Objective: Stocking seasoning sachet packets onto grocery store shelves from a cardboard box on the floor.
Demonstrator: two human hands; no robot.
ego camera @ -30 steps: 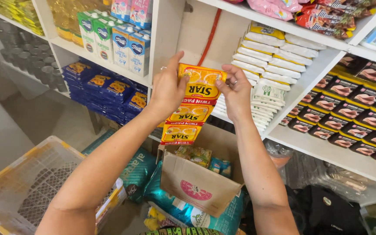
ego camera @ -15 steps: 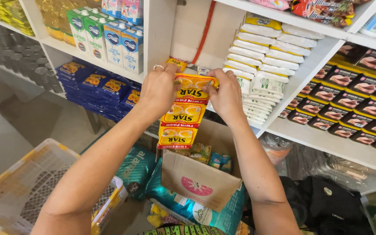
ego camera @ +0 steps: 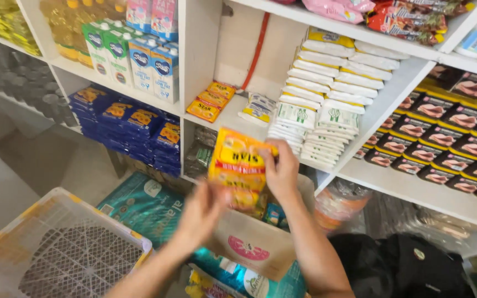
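The right hand [ego camera: 282, 171] holds a strip of yellow sachets [ego camera: 238, 165] by its upper right edge, fingers [ego camera: 269, 160] folded over the top corner and pinching the foil, so the strip hangs down and to the left of the fingertips, in the air in front of the shelf. The left hand [ego camera: 200, 215] is blurred; its fingers sit just under the lower end of the strip, and it is not possible to tell whether they grip it or only brush it. Directly below both hands stands an open brown cardboard box [ego camera: 255, 243] with a pink round print on its flap. Above and behind the fingers, on the white shelf [ego camera: 227, 118], lies a small pile of the same yellow sachets [ego camera: 211, 99], well apart from the held strip. To the right of the right hand are stacked white packets [ego camera: 327, 99]. Far left of the left hand sits a clear plastic basket [ego camera: 56, 248].
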